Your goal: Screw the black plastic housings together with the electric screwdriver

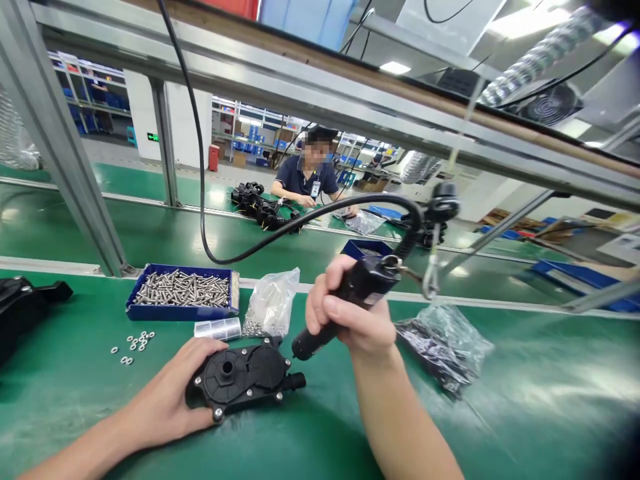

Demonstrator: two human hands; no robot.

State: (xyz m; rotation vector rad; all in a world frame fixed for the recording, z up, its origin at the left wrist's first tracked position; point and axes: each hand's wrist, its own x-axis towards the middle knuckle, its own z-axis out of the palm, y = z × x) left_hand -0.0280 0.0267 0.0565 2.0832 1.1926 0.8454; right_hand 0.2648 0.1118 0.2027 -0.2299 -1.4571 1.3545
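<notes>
My left hand (175,393) grips the left end of a black plastic pump housing (250,373), thumb and fingers wrapped around it. The housing lies on the green bench, with several silver screws around its rim, a round port on top and a short spout at its right. In my right hand (353,313) is a black electric screwdriver (363,283), fingers closed around its body. It is tilted, its tip pointing down and left, close to the screw at the housing's upper right corner. Whether the tip touches that screw I cannot tell.
Behind the housing stand a blue tray of screws (183,291), a clear plastic bag (273,303) of small parts and a clear compartment box (218,329). Loose washers (143,340) lie left. A bag of dark parts (445,347) lies right. A black cable (200,147) hangs ahead; a co-worker (310,173) sits opposite.
</notes>
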